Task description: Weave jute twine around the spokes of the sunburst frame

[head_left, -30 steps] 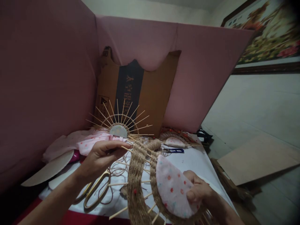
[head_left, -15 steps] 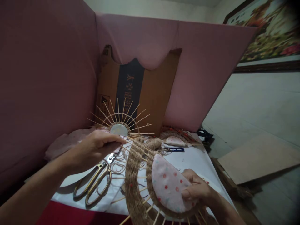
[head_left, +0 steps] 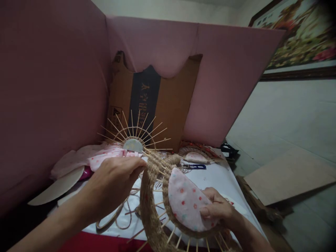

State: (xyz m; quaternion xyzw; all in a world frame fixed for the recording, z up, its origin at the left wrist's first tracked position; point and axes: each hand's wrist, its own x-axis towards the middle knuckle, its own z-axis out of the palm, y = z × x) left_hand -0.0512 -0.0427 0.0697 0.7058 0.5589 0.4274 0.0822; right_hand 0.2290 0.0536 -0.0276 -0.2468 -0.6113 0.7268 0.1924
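My right hand (head_left: 217, 209) grips the edge of a half-round woven piece (head_left: 154, 196): a pink dotted fabric pad (head_left: 185, 201) ringed by jute rope wound over thin wooden spokes. My left hand (head_left: 115, 178) pinches at the outer rope band near its top, fingers closed on the rope or a spoke. Loose jute cord (head_left: 128, 210) trails beneath on the white table cover (head_left: 215, 178). Gold scissors (head_left: 107, 220) lie partly hidden under my left wrist.
A second spoked piece with a pale half-disc (head_left: 133, 144) stands at the back before a cardboard sheet (head_left: 154, 101). Pink cloth (head_left: 105, 155), a woven piece (head_left: 195, 155), a blue clip (head_left: 195, 167) and white card shapes (head_left: 56, 187) lie around. Pink partitions enclose the table.
My left hand dropped from the spokes near the back to the rope band's top edge and now covers the scissors. The woven piece shifted slightly left and tilted upward.
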